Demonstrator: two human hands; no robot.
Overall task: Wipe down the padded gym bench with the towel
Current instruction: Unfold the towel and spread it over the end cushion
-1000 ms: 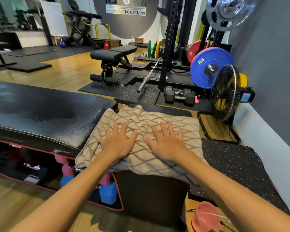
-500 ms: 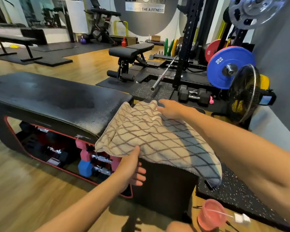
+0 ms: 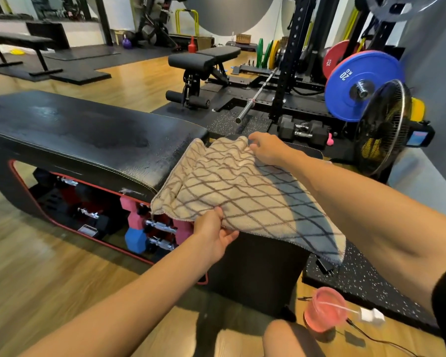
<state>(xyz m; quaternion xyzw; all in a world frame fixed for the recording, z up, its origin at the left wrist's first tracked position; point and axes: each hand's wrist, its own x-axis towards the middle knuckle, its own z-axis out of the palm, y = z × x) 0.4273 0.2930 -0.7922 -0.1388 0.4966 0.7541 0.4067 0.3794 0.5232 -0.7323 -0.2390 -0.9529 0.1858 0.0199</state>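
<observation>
Beige towel (image 3: 240, 191), soft pile with a brown diamond lattice, lies draped over the right end of the padded table (image 3: 88, 140), whose black vinyl top is cracked and glossy. Left hand (image 3: 213, 234) pinches the near hem. Right hand (image 3: 265, 150) grips the far corner. Hexagonal pink and blue dumbbells (image 3: 139, 228) sit beneath.

You have a beige towel (image 3: 242, 191) with a brown wavy lattice pattern spread over the right end of the black padded bench (image 3: 88, 140), its near and right edges hanging off the side, while the long glossy pad shows cracked, worn vinyl beside the towel.
</observation>
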